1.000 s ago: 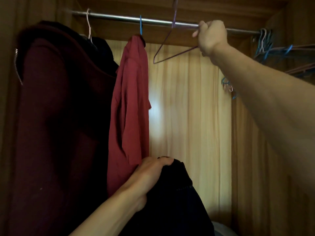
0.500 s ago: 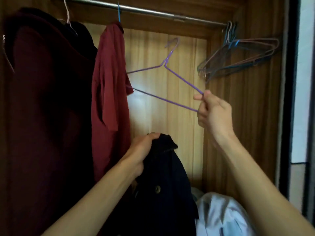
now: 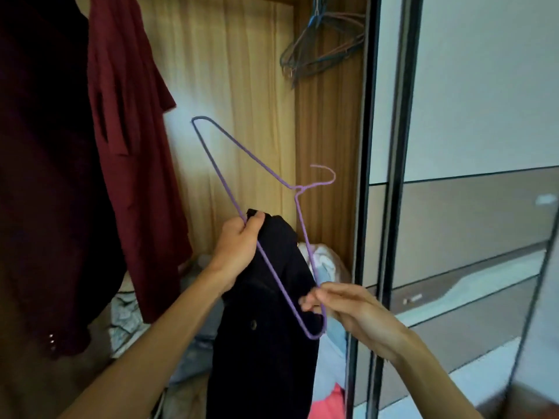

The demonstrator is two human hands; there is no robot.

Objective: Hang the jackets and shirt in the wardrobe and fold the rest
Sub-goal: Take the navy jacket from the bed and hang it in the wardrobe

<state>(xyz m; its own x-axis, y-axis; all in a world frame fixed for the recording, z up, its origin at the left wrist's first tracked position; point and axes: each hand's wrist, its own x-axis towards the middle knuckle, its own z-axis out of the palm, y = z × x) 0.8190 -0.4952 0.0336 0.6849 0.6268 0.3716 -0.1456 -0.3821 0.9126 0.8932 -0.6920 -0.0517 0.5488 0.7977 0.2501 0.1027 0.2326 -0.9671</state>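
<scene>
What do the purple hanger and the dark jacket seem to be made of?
The purple hanger: thin wire, probably metal under a matte purple coating; it keeps sharp bends. The dark jacket: thick, matte woven cloth, perhaps wool-like; it hangs in heavy folds and carries a button.

The left hand [image 3: 239, 246] grips the top of a dark blue cloth jacket [image 3: 272, 343] and one side of a thin purple wire hanger [image 3: 298, 188]. The right hand [image 3: 348, 306] pinches the hanger's bottom corner. The hanger is tilted, with its hook pointing right. A red shirt [image 3: 130, 146] hangs beside a dark red jacket [image 3: 45, 176].
</scene>
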